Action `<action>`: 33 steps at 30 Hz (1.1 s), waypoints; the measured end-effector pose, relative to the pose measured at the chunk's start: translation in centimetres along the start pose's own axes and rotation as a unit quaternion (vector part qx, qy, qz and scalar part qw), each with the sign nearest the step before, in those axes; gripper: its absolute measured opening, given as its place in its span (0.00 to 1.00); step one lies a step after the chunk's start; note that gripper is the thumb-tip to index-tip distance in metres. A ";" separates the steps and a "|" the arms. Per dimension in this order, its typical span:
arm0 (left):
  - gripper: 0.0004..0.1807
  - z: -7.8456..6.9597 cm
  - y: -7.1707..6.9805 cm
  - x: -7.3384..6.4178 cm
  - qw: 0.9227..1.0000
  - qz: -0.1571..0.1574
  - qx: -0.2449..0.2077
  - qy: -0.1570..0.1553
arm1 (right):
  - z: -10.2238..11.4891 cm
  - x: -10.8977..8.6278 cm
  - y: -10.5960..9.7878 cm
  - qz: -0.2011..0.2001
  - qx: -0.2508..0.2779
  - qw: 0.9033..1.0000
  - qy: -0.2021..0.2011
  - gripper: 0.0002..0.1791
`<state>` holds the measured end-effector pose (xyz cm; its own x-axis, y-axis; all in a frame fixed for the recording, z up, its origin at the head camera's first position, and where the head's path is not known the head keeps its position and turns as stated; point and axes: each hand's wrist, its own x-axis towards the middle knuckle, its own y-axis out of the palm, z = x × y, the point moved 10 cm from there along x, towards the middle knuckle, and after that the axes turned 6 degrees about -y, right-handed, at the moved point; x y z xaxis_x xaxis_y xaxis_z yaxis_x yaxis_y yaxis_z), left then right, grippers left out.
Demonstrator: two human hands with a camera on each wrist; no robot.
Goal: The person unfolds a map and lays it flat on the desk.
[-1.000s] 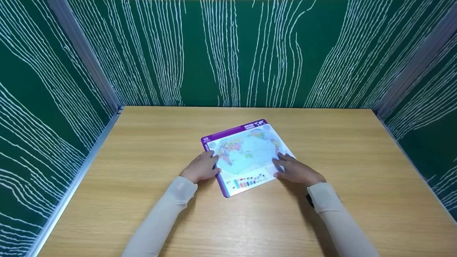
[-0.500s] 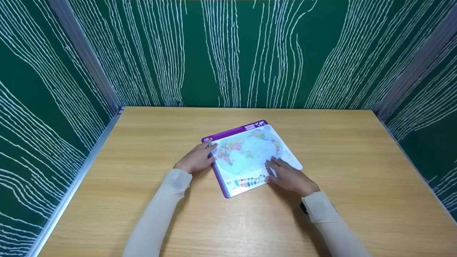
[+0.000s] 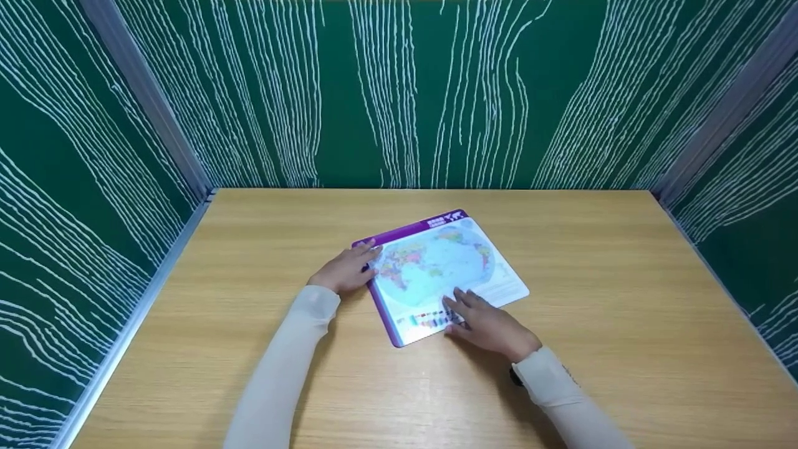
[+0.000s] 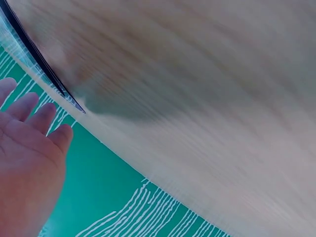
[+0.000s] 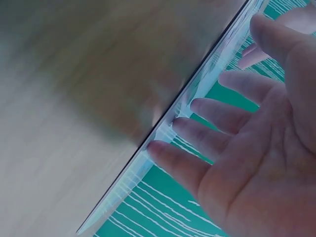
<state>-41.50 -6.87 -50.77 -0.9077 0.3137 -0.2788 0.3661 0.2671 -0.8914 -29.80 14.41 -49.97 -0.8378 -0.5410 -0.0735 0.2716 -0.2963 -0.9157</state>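
Note:
A thin board printed with a world map point(image 3: 436, 268), purple along its top and left edges, lies turned at a slant on the table. My left hand point(image 3: 344, 268) is at its upper left corner, fingers over the purple edge. Near the lower edge, the fingers of my right hand point(image 3: 489, 324) rest over the colored legend, covering part of it. The left wrist view shows the left hand point(image 4: 29, 153) with fingers extended beside the board's dark edge point(image 4: 39, 57). In the right wrist view the right hand point(image 5: 252, 133) has spread fingers, with fingertips by the board's edge point(image 5: 197, 89).
The wooden table point(image 3: 592, 262) extends around the board on every side. Green panels with wavy white lines point(image 3: 424, 93) stand at the back, left and right, with grey posts point(image 3: 149, 93) at the corners. A dark band point(image 3: 516, 376) shows at the right wrist.
My right hand has slid left and toward me along the lower edge, uncovering the board's right corner. My left hand has shifted up to the upper left corner. The board stays nearly in place.

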 end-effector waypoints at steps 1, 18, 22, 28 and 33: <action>0.33 -0.1 0.0 0.1 1.000 0.003 0.000 -0.002 | 0.1 0.0 0.0 -0.001 -0.002 1.000 0.000 0.33; 0.30 -0.3 0.7 0.2 0.999 0.031 0.008 -0.018 | 0.5 0.1 0.4 0.009 -0.026 1.000 -0.002 0.31; 0.30 -0.1 0.8 0.1 0.999 0.030 0.014 -0.019 | 0.4 0.1 0.3 0.010 -0.019 1.000 -0.003 0.31; 0.30 -0.1 1.0 -0.3 0.999 0.034 0.014 -0.017 | 0.0 0.0 0.1 0.017 -0.005 1.000 0.004 0.29; 0.31 0.1 1.2 -0.9 0.999 0.040 -0.002 -0.026 | -0.2 0.0 0.1 0.029 0.007 1.000 0.003 0.29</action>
<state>-40.29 -6.93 -51.59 -0.8849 0.2867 -0.3670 0.4384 0.2467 -0.8642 -29.88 14.50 -50.10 -0.8237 -0.5523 -0.1282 0.3257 -0.2758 -0.9044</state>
